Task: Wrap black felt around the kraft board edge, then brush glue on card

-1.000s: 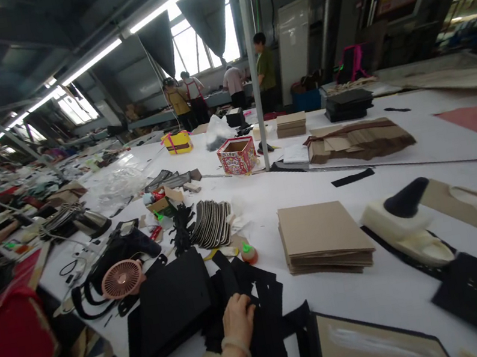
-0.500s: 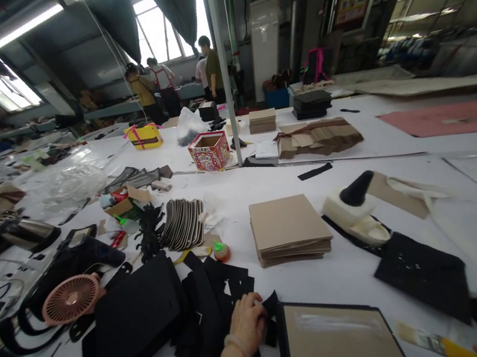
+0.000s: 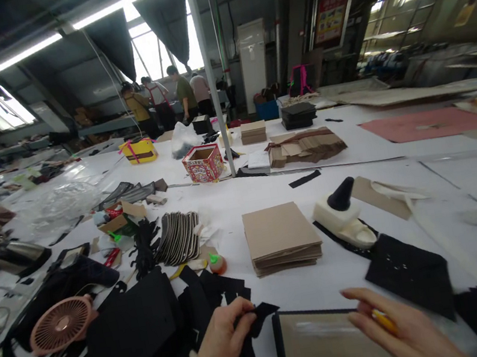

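Observation:
My left hand pinches a small black cut piece lifted from the heap of black pieces at the near edge of the table. My right hand is closed around a yellow-handled brush, of which only a bit of handle shows. It hovers over a brown board with a black border that lies flat in front of me, with a glossy streak across it.
A stack of brown cards lies mid-table, a white glue dispenser with a black tip to its right. A pink fan, black bags, fanned dark pieces and a red box sit left and behind. A pole rises; several people stand far back.
My left hand has lifted one black piece from the heap. My right hand has come into view from the right with the brush, over the bordered board. The view swung right.

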Demonstrator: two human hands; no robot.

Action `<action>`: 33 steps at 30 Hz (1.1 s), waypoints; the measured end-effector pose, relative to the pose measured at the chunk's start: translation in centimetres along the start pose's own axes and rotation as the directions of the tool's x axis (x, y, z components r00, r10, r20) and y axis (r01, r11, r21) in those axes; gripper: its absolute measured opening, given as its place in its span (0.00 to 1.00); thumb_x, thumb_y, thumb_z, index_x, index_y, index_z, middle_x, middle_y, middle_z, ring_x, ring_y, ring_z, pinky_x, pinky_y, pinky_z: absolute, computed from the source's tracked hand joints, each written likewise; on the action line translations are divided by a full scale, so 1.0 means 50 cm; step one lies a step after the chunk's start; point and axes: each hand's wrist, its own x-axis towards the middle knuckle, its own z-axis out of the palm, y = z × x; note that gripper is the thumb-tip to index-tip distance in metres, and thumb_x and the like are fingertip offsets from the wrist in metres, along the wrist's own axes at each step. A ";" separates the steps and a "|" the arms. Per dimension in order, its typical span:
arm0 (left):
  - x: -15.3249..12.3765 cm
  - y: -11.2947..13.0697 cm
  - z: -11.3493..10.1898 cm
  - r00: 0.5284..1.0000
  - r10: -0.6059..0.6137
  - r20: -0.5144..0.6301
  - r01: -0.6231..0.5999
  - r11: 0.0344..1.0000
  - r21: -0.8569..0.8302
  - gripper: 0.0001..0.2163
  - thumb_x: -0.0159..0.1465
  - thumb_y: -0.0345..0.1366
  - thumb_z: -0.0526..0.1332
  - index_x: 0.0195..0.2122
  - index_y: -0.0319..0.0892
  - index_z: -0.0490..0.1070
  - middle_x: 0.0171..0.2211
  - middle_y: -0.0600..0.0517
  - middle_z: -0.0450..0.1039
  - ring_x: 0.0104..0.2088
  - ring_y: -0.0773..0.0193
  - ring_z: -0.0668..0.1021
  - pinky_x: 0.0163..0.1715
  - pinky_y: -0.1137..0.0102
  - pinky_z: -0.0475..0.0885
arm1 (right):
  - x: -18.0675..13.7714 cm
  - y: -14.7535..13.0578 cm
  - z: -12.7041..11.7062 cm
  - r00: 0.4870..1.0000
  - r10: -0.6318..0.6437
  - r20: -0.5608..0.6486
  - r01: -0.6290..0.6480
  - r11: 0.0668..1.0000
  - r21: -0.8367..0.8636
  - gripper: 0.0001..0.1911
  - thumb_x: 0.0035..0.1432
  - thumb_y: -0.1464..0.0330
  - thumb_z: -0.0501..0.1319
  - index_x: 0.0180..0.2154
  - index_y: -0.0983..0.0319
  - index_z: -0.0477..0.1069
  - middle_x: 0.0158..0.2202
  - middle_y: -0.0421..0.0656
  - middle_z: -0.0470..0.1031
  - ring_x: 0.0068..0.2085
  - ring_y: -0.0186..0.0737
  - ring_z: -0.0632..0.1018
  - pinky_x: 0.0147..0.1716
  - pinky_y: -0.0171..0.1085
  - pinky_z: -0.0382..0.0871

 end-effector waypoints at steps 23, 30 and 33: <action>-0.028 -0.053 0.093 0.968 -0.084 0.238 0.193 0.853 -0.485 0.14 0.59 0.50 0.57 0.30 0.43 0.63 0.39 0.52 0.68 0.29 0.71 0.68 0.27 0.74 0.65 | -0.057 0.062 0.065 0.971 0.217 0.103 -0.237 0.936 0.261 0.18 0.55 0.58 0.53 0.18 0.58 0.54 0.13 0.35 0.62 0.18 0.30 0.60 0.21 0.32 0.54; -0.051 -0.006 0.183 0.879 -0.263 0.397 0.476 0.439 -0.762 0.18 0.55 0.56 0.57 0.32 0.47 0.60 0.17 0.62 0.59 0.15 0.74 0.62 0.16 0.77 0.57 | -0.113 0.115 0.067 0.957 0.253 0.144 -0.286 0.909 0.304 0.19 0.56 0.55 0.53 0.20 0.59 0.56 0.15 0.35 0.61 0.20 0.32 0.63 0.22 0.31 0.55; -0.069 -0.005 0.191 0.892 -0.326 0.312 0.451 0.612 -0.649 0.20 0.54 0.58 0.56 0.33 0.47 0.64 0.20 0.58 0.63 0.19 0.71 0.66 0.21 0.74 0.62 | -0.127 0.115 0.057 0.940 0.287 0.183 -0.332 0.893 0.305 0.18 0.54 0.54 0.54 0.21 0.58 0.56 0.14 0.33 0.59 0.19 0.31 0.60 0.20 0.31 0.51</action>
